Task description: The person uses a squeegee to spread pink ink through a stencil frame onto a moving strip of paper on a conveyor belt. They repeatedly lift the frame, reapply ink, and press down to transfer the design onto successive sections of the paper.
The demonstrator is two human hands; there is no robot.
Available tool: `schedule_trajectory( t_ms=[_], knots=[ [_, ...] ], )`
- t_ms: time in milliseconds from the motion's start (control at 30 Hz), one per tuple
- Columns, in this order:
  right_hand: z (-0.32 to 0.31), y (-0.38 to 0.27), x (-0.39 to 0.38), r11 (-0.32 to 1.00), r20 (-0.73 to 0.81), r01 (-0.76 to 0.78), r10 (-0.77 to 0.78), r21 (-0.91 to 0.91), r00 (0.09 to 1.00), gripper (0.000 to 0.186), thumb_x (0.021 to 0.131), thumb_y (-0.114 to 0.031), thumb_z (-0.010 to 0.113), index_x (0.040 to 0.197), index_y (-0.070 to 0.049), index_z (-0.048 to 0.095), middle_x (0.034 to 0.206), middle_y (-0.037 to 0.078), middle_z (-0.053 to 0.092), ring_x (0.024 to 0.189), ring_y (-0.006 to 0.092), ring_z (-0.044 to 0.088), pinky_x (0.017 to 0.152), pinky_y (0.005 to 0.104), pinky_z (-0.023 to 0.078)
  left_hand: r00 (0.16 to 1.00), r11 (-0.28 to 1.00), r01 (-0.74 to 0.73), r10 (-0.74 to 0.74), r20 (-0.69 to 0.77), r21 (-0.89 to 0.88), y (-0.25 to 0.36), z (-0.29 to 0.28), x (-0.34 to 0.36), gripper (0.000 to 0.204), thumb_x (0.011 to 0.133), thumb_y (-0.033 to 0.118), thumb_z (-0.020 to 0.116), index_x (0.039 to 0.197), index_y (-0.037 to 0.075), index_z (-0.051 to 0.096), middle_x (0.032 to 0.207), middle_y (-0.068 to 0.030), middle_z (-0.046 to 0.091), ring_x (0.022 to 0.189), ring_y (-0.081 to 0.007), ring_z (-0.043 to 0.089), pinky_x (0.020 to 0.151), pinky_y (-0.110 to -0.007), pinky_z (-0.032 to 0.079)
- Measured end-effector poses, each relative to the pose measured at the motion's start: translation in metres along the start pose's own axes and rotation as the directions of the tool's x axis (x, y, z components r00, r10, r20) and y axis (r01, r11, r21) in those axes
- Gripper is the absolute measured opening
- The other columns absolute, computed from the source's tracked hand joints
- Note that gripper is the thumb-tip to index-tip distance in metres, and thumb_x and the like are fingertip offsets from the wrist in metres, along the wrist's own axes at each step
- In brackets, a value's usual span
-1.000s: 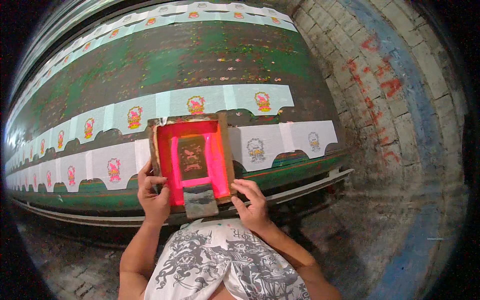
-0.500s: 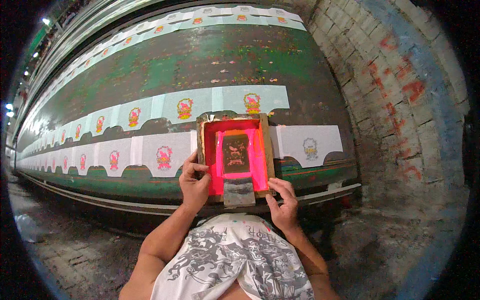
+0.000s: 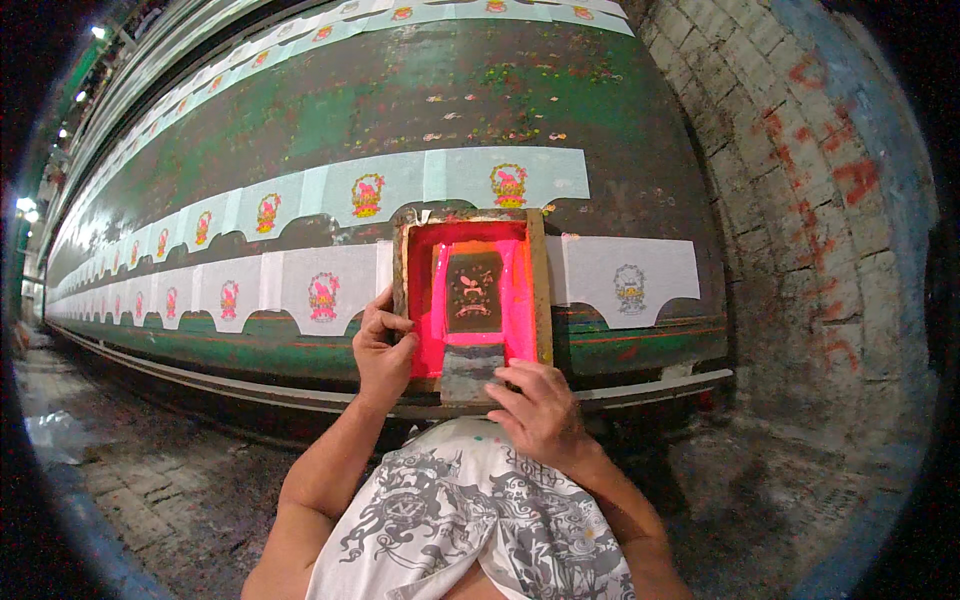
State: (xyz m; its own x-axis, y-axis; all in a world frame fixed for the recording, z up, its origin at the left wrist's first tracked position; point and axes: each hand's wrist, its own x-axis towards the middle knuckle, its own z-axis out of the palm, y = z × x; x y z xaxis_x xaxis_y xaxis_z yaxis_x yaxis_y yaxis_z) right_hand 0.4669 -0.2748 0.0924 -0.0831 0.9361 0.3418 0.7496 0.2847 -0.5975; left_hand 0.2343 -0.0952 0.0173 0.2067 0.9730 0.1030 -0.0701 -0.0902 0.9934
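Screen frame (image 3: 542,300), a wooden box wet with pink ink (image 3: 428,290) inside, lies just beyond and between the two hands, over the near row of cloth. Left hand (image 3: 383,345) is closed on its lower left side, thumb bent at the rim. Right hand (image 3: 540,405) was at the lower right corner half a second ago; now it has moved inward, half curled, fingertips at the right edge of the grey blade (image 3: 470,375), though I can't tell whether they have closed on it. That leaves the left hand alone to steady the frame while the right is on the blade. Since a second ago the frame has also gone one cloth along: left of the grip the white pieces (image 3: 325,270) carry pink over grey, while right of it one piece (image 3: 590,270) shows only grey. Beyond both hands runs a pale green row (image 3: 400,165) printed in pink and yellow, then the stained, paint-flecked green table (image 3: 400,110). Past the right hand stands a rough block wall (image 3: 740,150) with red marks; far off to the left, lamps (image 3: 25,205) glow
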Motion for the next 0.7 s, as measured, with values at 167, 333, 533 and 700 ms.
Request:
schedule_trajectory(
  t_ms=[167,333,533,700],
  knots=[
    [0.004,-0.013,0.031,0.987,0.044,0.102,-0.097,-0.128,0.994,0.039,0.089,-0.009,0.078,0.127,-0.005,0.078,0.129,0.013,0.072,0.124,0.0368,0.07,0.109,0.0508,0.058,0.999,0.995,-0.031,0.03,0.015,0.093,0.005,0.0,0.001,0.015,0.082,-0.01,0.071,0.091,0.002,0.073,0.165,-0.0262,0.06,0.15,-0.0342,0.059,0.124,-0.045,0.044],
    [0.0,-0.025,0.063,0.984,0.076,0.079,-0.068,-0.159,0.995,0.034,0.09,-0.003,0.07,0.123,-0.001,0.079,0.122,0.014,0.075,0.113,0.0355,0.074,0.101,0.0491,0.06,0.997,0.985,-0.07,0.067,0.027,0.157,0.003,0.0,0.0,0.015,0.081,-0.008,0.072,0.09,0.003,0.074,0.164,-0.0266,0.061,0.149,-0.0365,0.059,0.123,-0.046,0.045],
    [-0.021,-0.029,0.09,0.991,0.264,0.031,0.005,-0.133,0.965,0.033,0.09,0.002,0.068,0.122,0.001,0.077,0.112,0.017,0.077,0.107,0.0394,0.074,0.098,0.0499,0.061,0.993,0.975,-0.12,0.116,0.03,0.188,-0.001,0.001,0.001,0.014,0.08,-0.006,0.073,0.089,0.004,0.074,0.162,-0.0276,0.061,0.147,-0.0405,0.059,0.121,-0.048,0.046],
    [-0.032,-0.006,0.114,0.994,0.307,-0.085,0.104,-0.074,0.946,0.037,0.088,0.007,0.068,0.124,0.0,0.076,0.112,0.02,0.076,0.108,0.0435,0.073,0.098,0.0504,0.061,0.995,0.981,-0.104,0.103,0.013,0.166,-0.004,0.003,0.0,0.013,0.08,-0.006,0.074,0.089,0.004,0.073,0.161,-0.0282,0.061,0.147,-0.0428,0.059,0.122,-0.049,0.046]
  ],
)
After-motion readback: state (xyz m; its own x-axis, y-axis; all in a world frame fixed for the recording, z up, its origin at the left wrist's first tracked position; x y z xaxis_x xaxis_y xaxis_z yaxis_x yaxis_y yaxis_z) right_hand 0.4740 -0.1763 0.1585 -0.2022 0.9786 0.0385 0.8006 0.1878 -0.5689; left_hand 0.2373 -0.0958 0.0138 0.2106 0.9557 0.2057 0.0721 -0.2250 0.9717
